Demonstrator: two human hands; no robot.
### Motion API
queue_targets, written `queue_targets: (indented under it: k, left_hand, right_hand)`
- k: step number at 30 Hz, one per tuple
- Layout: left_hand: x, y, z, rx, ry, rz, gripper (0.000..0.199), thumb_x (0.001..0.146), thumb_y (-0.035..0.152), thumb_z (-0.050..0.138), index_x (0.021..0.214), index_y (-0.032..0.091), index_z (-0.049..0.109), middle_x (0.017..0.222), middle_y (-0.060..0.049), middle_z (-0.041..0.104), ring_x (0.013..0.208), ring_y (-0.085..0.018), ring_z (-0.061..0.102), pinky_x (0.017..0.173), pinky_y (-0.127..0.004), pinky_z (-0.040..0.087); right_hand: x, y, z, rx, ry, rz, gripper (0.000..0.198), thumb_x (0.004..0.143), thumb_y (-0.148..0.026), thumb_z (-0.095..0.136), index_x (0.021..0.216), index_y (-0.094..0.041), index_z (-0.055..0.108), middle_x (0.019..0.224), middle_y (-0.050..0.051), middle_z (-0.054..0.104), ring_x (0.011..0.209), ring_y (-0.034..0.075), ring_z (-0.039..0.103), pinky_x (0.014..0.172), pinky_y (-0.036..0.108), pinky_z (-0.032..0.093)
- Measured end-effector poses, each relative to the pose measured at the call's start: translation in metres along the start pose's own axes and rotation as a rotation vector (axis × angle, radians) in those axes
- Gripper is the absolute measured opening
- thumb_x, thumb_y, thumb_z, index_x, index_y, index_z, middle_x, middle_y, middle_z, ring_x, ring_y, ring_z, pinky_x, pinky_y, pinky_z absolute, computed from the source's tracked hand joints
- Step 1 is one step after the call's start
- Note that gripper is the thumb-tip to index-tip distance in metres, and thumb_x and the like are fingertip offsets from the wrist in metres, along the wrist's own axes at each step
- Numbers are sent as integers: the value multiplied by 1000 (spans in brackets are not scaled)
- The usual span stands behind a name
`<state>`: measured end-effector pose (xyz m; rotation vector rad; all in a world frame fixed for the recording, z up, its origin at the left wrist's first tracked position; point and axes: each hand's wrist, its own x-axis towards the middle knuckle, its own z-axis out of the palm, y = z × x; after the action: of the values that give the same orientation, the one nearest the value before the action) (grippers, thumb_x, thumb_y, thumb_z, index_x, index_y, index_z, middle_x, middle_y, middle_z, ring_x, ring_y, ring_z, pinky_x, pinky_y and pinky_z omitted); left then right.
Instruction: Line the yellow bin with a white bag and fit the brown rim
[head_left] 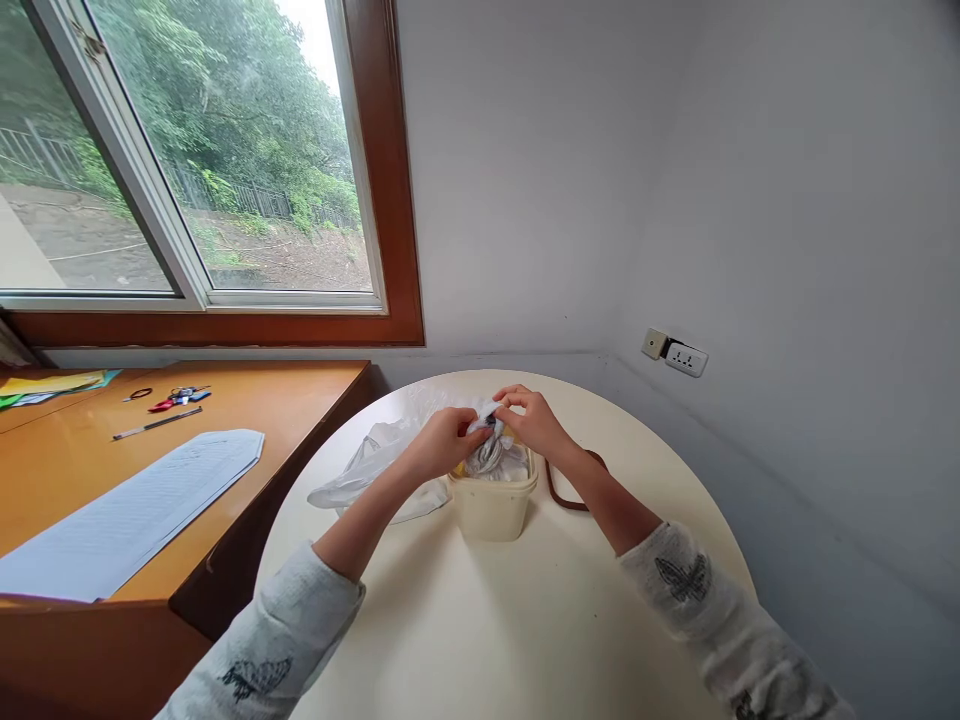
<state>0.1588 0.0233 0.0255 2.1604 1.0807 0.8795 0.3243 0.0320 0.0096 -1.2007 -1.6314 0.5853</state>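
pinching a white bundle [490,460] over the cream tub [491,512], left fingers [477,437] and right fingers [513,414] stand narrow.

No readable text: the white papers [142,510] on the left worktop [315,400] carry faint rows of marks, too small to read.

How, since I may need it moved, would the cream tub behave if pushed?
The cream tub looks stiff, with a crisp rim. Its boxy sides suggest it would slide rather than roll. A push high up might tip it, as its walls narrow toward the base.
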Motion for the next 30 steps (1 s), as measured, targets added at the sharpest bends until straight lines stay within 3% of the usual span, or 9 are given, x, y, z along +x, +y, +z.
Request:
queue_targets:
  k: [3,6,9,12,17,21,24,27,30]
  left_hand:
    - [-8,0,-5,-22,38,64,36,73,37,55,51,18,34,50,6,29,49,-8,26,45,-22,20]
    - [-13,1,-9,-188,170,65,35,75,37,57,53,17,37,50,6,33,49,-7,32,46,-21,25]
    - [-13,4,-13,-519,257,-38,30,73,38,60,57,16,46,52,5,46,50,-7,42,49,-21,34]
    - [-7,9,-16,-862,293,-209,21,69,32,64,64,15,53,57,1,57,53,-9,53,59,-24,45]
    - [1,23,-19,-1204,362,-330,9,68,21,63,73,14,58,67,-6,66,75,-19,65,76,-34,50]
    - [3,40,-17,-1178,285,-227,14,69,25,66,65,16,56,76,-4,66,86,-18,62,77,-30,46]
    - [2,52,-15,-1071,234,-127,20,69,33,67,65,16,59,82,-4,64,84,-16,59,73,-27,42]
    - [2,54,-17,-912,234,-51,28,73,40,62,92,20,64,98,-5,61,92,-17,55,78,-29,40]
    - [3,43,-18,-634,306,-75,64,70,44,64,128,30,41,116,-8,51,103,-22,50,83,-34,39]
  right_hand:
    - [6,14,-1,-67,54,105,22,66,-25,51,45,-20,52,86,1,61,84,18,54,86,34,35]
    - [7,25,-6,-87,82,149,23,67,-27,51,45,-20,50,76,1,61,83,21,53,85,39,33]
    - [4,27,-10,-70,86,138,10,65,-32,58,66,-22,58,89,1,61,90,21,53,86,39,34]
    - [0,21,-13,103,60,77,33,64,-37,63,93,-24,55,109,3,56,100,19,51,85,35,37]
    - [-6,1,-21,372,32,3,30,68,-35,61,95,-22,52,106,5,54,96,17,51,82,32,40]
    - [-12,-11,-18,252,-185,-34,40,66,-35,65,101,-22,53,102,4,57,90,17,53,74,29,41]
    - [-9,-11,-8,180,-210,26,35,69,-40,62,96,-19,58,90,3,61,80,17,55,67,29,42]
    - [-2,-9,-1,289,-127,96,28,70,-40,59,85,-16,60,80,3,62,73,16,55,65,30,43]
    - [5,-12,-2,473,-79,158,25,66,-36,61,81,-17,60,79,3,63,75,16,57,66,31,45]
